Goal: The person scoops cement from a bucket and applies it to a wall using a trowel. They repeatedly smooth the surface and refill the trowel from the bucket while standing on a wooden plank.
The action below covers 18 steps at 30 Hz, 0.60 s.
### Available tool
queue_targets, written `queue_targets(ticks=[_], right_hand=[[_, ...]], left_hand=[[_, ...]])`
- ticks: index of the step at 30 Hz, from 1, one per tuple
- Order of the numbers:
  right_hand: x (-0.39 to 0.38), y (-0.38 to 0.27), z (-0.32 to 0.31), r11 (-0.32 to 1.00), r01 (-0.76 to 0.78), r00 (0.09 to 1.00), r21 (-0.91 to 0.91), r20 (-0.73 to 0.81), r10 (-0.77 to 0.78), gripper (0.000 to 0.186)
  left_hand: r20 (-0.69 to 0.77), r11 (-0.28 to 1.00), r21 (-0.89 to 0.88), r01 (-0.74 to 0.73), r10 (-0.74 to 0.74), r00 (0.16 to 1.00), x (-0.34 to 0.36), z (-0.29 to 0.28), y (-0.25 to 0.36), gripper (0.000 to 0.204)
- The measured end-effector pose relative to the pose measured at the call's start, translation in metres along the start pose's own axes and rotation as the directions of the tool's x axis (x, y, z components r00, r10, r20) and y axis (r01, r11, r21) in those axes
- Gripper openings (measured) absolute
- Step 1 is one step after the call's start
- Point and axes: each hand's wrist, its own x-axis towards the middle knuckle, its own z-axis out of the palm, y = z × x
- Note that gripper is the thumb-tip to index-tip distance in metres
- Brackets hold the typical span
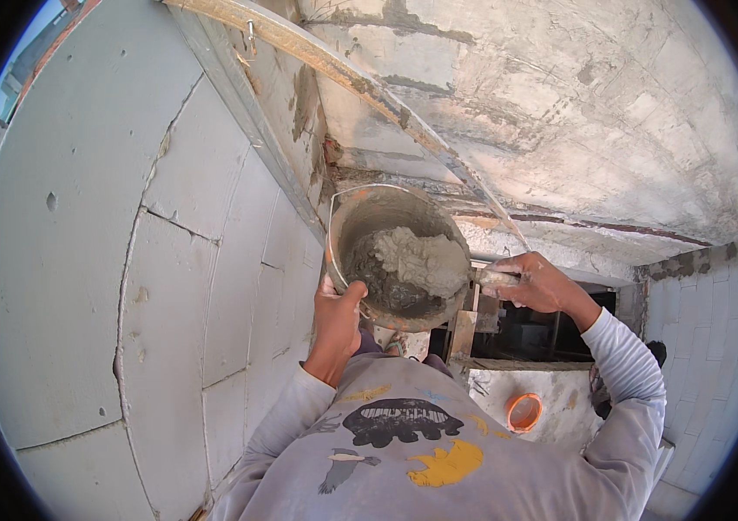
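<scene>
A mortar-smeared bucket (340, 230) with a thin wire handle hangs in front of my body, tilted so its inside shows. Wet grey mortar (421, 259) is heaped inside, mostly toward the right. My left hand (340, 317) grips the near left rim, thumb over the edge. Just right of the bucket, my right hand (543, 282) is closed round the pale handle of a trowel (499, 278). The trowel's blade is mostly hidden, so I cannot tell whether it touches the bucket.
A grey block wall (178, 286) rises close on my left. A long mortar-stained bar (360, 82) slants across ahead, before a rough plastered surface (577, 113). Below right are a dark opening (543, 334) with wooden pieces (462, 334) and an orange bucket (523, 412). Another block wall (708, 321) stands at right.
</scene>
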Motion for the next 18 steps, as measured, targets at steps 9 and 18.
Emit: queue_targets(ticks=[9, 18], right_hand=[[-0.048, -0.152, -0.149, 0.992, -0.088, 0.988, -0.086, -0.135, 0.076, 0.029], [-0.009, -0.363, -0.317, 0.879, 0.2, 0.845, -0.433, -0.377, -0.379, 0.042]], left_hand=[[0.005, 0.993, -0.085, -0.082, 0.083, 0.997, 0.052, 0.004, 0.03, 0.047], [-0.144, 0.993, 0.006, -0.114, 0.114, 0.983, 0.062, -0.031, 0.025, 0.044]])
